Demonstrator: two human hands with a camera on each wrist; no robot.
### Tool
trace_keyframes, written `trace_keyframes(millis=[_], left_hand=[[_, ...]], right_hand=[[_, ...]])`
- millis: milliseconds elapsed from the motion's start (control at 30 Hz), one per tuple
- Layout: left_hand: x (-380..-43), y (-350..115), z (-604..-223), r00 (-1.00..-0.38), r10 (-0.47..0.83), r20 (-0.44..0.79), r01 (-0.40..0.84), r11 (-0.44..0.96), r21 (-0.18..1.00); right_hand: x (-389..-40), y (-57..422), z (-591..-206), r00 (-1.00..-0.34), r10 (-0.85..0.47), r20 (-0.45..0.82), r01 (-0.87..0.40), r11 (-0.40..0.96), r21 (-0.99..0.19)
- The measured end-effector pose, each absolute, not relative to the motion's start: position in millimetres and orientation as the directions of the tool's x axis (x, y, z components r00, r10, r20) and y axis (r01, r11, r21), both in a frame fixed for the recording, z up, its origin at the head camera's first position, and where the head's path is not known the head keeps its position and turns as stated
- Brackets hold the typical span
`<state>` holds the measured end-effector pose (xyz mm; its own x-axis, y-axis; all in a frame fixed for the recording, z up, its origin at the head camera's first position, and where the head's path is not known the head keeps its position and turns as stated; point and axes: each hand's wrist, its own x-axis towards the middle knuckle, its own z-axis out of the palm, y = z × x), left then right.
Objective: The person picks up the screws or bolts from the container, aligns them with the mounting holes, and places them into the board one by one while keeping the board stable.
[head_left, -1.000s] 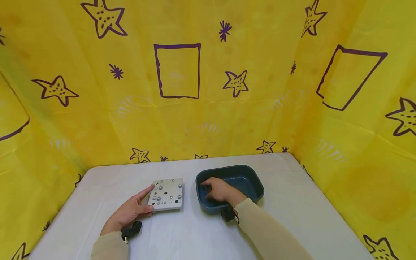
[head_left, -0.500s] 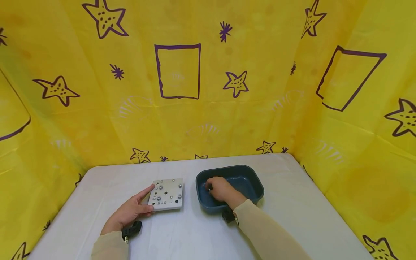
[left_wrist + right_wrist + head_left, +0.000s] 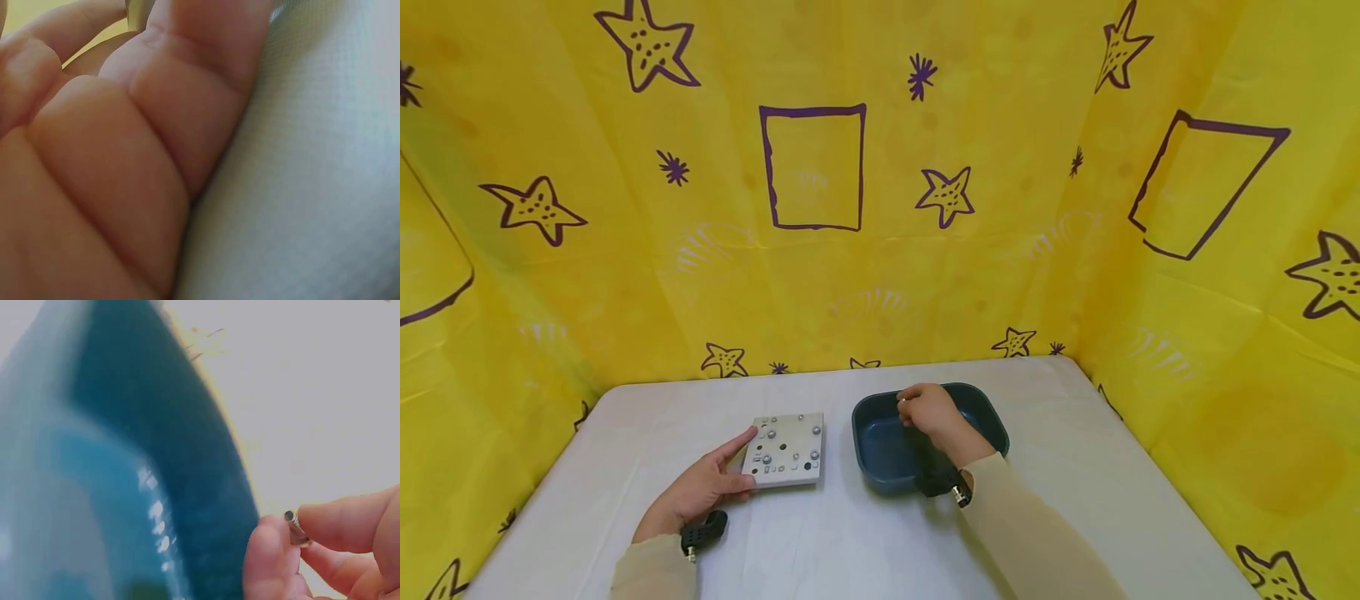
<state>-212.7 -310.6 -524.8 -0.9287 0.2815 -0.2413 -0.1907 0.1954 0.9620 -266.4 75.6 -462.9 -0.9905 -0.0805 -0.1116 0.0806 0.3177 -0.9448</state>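
Observation:
My right hand [image 3: 931, 412] is raised over the dark blue tub [image 3: 865, 454]. Between thumb and fingertips it pinches a small threaded metal screw [image 3: 295, 529], seen best in the right wrist view. My left hand [image 3: 703, 479] holds the left edge of a pale square board [image 3: 793, 454], one finger at the upper corner and the thumb at the lower one. Several round screw heads, dark holes and small slots dot the board's top. In the left wrist view the left hand's fingers [image 3: 112, 144] fill the frame beside white cloth, and the board's edge barely shows.
A white cloth [image 3: 820, 550] covers the table under both the board and the tub. Yellow curtains [image 3: 880, 275] with purple starfish drawings close off the back and sides. A strip of table separates the board from the tub.
My right hand has come up from the left part of the tub and moved right, lifting the screw. The left hand and the board have stayed in place.

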Motion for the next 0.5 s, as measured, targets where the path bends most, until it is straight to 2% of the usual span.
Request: trace_keyframes(millis=[133,233,367,500], left_hand=[[-212,-311,-523,-0.932,0.269,-0.243,-0.188,0.217,0.958],[-211,-311,-523,-0.933,0.262,-0.246,-0.191,0.218,0.957],[-212,-311,-523,-0.932,0.268,-0.245,-0.193,0.206,0.959],[-211,-311,-522,-0.931,0.274,-0.242,-0.191,0.202,0.961]], right_hand=[[-273,70,-453,-0.975,-0.109,-0.192,0.19,0.027,-0.981],[-277,57,-446,-0.966,-0.169,-0.196,0.211,-0.075,-0.975],[-277,32,-436,-0.956,-0.243,-0.163,0.178,-0.041,-0.983],[-275,2,-432,-0.951,-0.285,-0.124,0.096,0.111,-0.989]])
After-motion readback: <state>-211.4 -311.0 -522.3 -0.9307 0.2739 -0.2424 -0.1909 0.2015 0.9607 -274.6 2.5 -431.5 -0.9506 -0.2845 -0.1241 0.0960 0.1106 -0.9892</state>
